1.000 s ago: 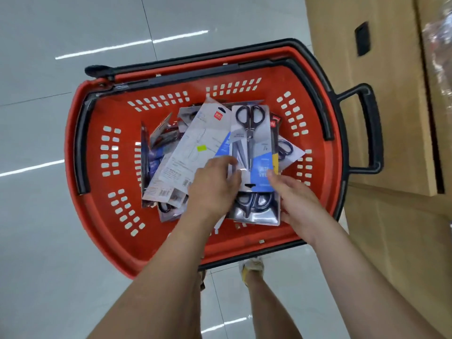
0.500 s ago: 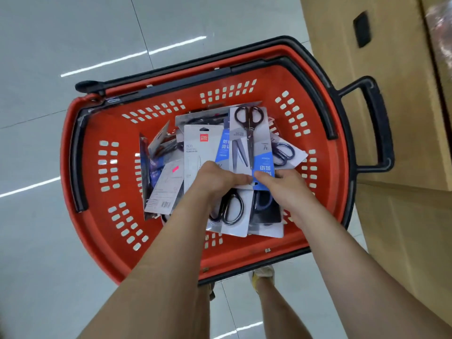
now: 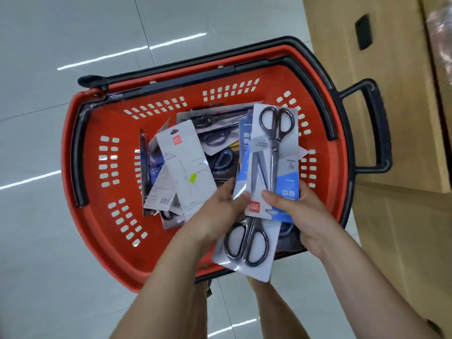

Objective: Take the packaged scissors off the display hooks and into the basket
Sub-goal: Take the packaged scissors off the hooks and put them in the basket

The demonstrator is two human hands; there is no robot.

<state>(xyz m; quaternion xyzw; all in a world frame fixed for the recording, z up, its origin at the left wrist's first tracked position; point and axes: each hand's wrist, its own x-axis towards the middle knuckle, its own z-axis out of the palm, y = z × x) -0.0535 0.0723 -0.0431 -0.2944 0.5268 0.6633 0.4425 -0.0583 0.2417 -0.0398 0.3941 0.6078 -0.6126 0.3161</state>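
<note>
Holding a small stack of packaged scissors (image 3: 266, 167) just above the red basket (image 3: 73, 167), over toward its 3 o'clock side, not dropped in yet. Gripping it two-handed: left hand (image 3: 217, 214) pinching the stack's 9 o'clock edge, right hand (image 3: 303, 216) wrapped round the 3 o'clock edge with the thumb across the front card. Counting at least two in there, a top pack (image 3: 276, 133) with handles at 12 o'clock and a lower pack (image 3: 247, 248) flipped the other way, loops at 6 o'clock and hanging out past the near rim. So, tip for this bit: don't just let go from here, or probably end up with that lower pack sliding over the 6 o'clock rim onto the floor. Better to shift the whole lot toward 12 o'clock first, lower it until touching the pile (image 3: 215, 143), then release flat. Pretty messy in the tub too, with a white pack (image 3: 186, 167) leaning across the others at 10 o'clock, so aim for the 1 to 2 o'clock corner and lay flat rather than on edge. Guessing slippery plastic fronts, so keep both thumbs down till landing. Also mind the cardboard boxes (image 3: 367, 143) right beside the basket at 3 o'clock, no swinging wide.
</note>
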